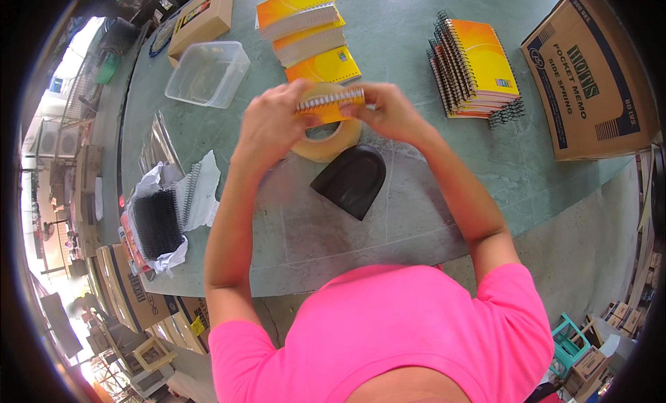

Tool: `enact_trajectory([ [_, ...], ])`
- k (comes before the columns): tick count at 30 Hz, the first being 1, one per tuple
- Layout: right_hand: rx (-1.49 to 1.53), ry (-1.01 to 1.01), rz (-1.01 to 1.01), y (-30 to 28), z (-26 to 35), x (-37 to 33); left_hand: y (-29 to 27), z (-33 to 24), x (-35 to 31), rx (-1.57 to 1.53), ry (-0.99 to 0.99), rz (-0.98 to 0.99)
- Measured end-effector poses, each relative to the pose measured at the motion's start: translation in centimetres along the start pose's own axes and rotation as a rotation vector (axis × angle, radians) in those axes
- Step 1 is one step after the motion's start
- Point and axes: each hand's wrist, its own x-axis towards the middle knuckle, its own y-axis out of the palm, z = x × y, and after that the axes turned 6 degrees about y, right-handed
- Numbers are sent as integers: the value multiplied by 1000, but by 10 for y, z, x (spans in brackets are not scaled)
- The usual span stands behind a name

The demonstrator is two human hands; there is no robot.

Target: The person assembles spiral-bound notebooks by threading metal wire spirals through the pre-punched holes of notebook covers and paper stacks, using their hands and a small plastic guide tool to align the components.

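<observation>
Between my two hands is a small orange-yellow memo pad [326, 114], its row of pale loops or holes along the upper edge. My left hand [272, 116] grips its left end, and my right hand [393, 113] pinches the right end between thumb and fingers. Whether a wire runs through the edge is too small to tell. A large roll of clear tan tape [325, 150] lies flat under the pad, partly covered by it. Nearer to me rests a dark rounded block [352, 181]. Just beyond my hands sit stacked yellow memo pads [323, 66] without visible black coils.
Black-coiled memo pads [489, 66] are stacked at right, beside a large carton [590, 77]. A clear plastic tub [208, 75] and a small cardboard box [201, 21] stand far left. Black wire coils [157, 223] lie on torn paper [201, 195], near thin rods [161, 146].
</observation>
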Motion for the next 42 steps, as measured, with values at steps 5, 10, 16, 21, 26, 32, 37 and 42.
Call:
enact_trajectory([
  [5,380,438,-76,-16,38,-5,-4,-6,-17,-199,-261,24],
  [10,563,180,-94,-8,36,-20,21,-68,-28,-198,270,-176],
  [16,123,83,-351,-132,114,-34,12,-54,-29,-296,228,-333],
  [21,-483,416,-549,-173,50,-55,32,-46,-37,-359,196,-228],
  [26,-352,378,-559,-201,32,-58,38,-36,-44,-425,88,-169],
  [32,-1622,-199,-875,-148,63,-45,42,-26,-50,-406,77,-219],
  [37,-840,-471,-203,-62,49,20,44,-27,-57,-432,99,-253],
  [42,-813,-461,35,-27,-59,78,28,-12,-86,-324,-40,-207],
])
